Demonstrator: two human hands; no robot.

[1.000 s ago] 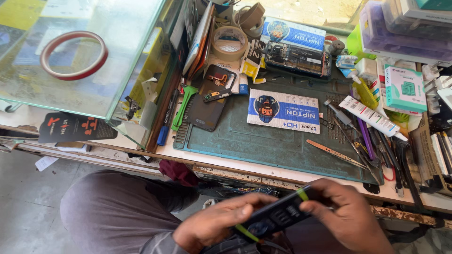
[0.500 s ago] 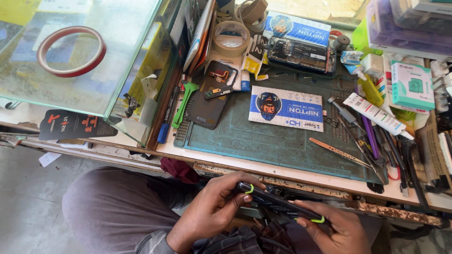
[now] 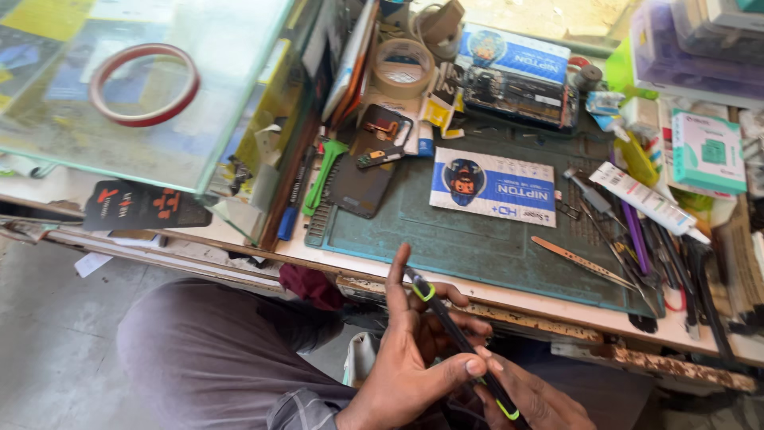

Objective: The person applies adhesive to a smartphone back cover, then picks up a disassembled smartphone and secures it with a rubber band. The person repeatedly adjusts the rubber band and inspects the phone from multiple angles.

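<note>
1. The right hand (image 3: 529, 394) is cut off by the near edge of the view; only its fingers and part of the back show, so its full grip cannot be made out.
2. A dark phone with green corners (image 3: 458, 350) is seen edge-on, tilted from far left to near right, so its face is hidden. It is held just in front of the near edge of the workbench (image 3: 509, 299), above the person's lap.
3. The left hand (image 3: 414, 358) holds the phone from the left. Its index finger stretches straight along the phone's far end, the thumb presses near the middle, and the other fingers curl loosely behind.
4. The right hand's fingers are closed narrowly on the phone's near end, probably pinching it, though the thumb is out of sight.
5. On the bench, a green cutting mat (image 3: 477, 239) carries a blue and white packet (image 3: 493, 187) and thin metal tweezers (image 3: 581, 261) to the right.
6. Farther left lie an opened phone back (image 3: 370, 163) and a roll of beige tape (image 3: 403, 68).
7. On the glass counter (image 3: 119, 135) at far left sits a red tape ring (image 3: 143, 84).
</note>
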